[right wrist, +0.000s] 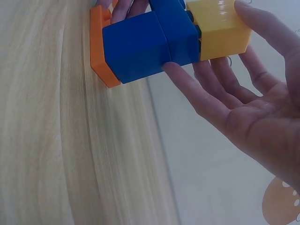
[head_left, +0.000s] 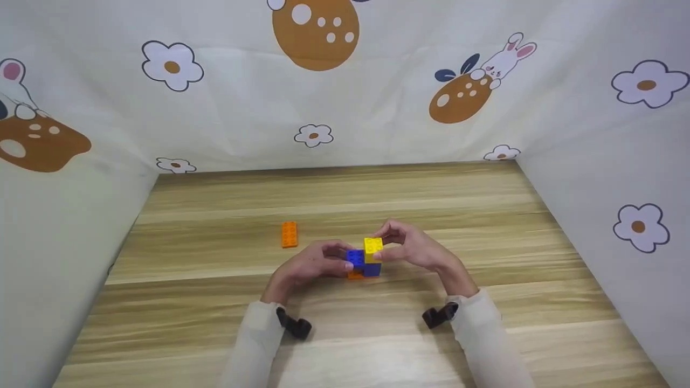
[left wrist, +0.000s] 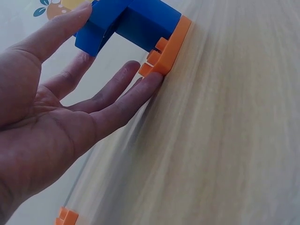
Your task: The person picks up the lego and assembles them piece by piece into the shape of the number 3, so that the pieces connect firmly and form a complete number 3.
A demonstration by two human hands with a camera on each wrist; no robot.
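A stack of toy building bricks stands on the table: a flat orange brick (left wrist: 174, 47) at the bottom, a blue block (right wrist: 136, 46) on it, then a blue brick (head_left: 354, 257) jutting out to the left. On top at the right sits a yellow brick (head_left: 373, 249), with blue studs showing in a narrow gap beneath it in the right wrist view. My left hand (head_left: 315, 261) pinches the jutting blue end between thumb and finger; a lower fingertip meets the orange brick's edge. The yellow brick is gripped by my right hand (head_left: 423, 249), one fingertip against the blue bricks below.
Another flat orange brick (head_left: 289, 234) lies on the wooden table (head_left: 215, 302), beyond my left hand. Patterned cloth (head_left: 237, 108) walls in the table's back and sides. Black wrist mounts (head_left: 295, 325) sit at both cuffs.
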